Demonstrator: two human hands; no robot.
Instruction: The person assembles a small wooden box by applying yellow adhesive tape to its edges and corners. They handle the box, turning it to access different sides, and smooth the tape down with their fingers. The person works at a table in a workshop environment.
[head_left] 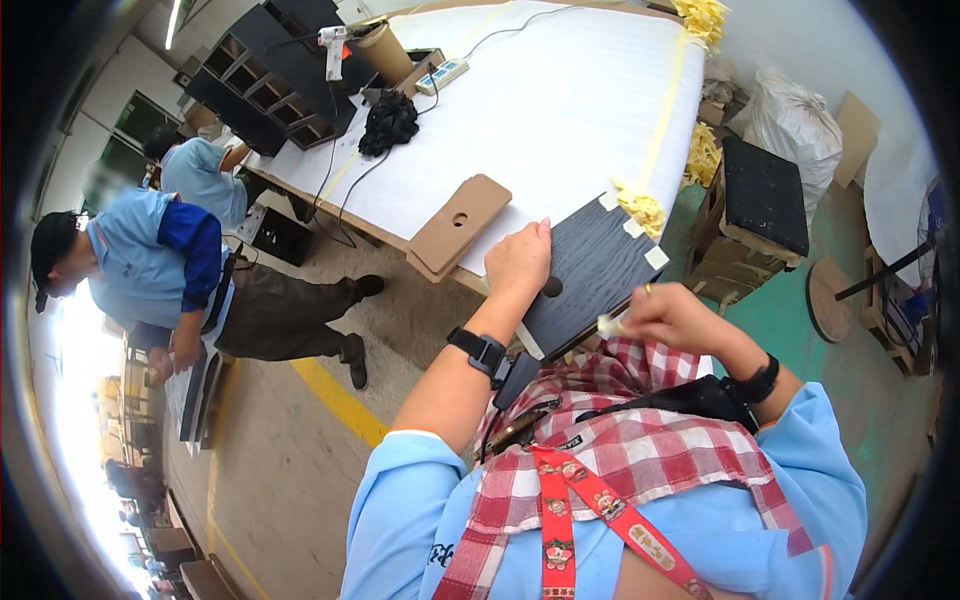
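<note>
A dark wood-grain panel (590,262) lies at the near edge of the table, tilted toward me. Pale tape pieces stick to its edges, such as the tape piece (656,258) at its right corner and a tape strip (529,341) at its near left corner. A dark round spot (552,287) shows near its left edge. My left hand (518,262) is closed at the panel's left edge, its fingertips partly hidden. Near the panel's front right edge, my right hand (668,318) pinches a small whitish tape piece (607,326), slightly blurred.
Brown boards (462,225) with a hole lie stacked left of the panel. Yellowish tape bunches (640,207) hang at the table's right edge. Farther off are a black cloth bundle (388,122), a heat gun (333,50) and a power strip (442,76). A co-worker (170,260) stands left; cartons (735,245) stand right.
</note>
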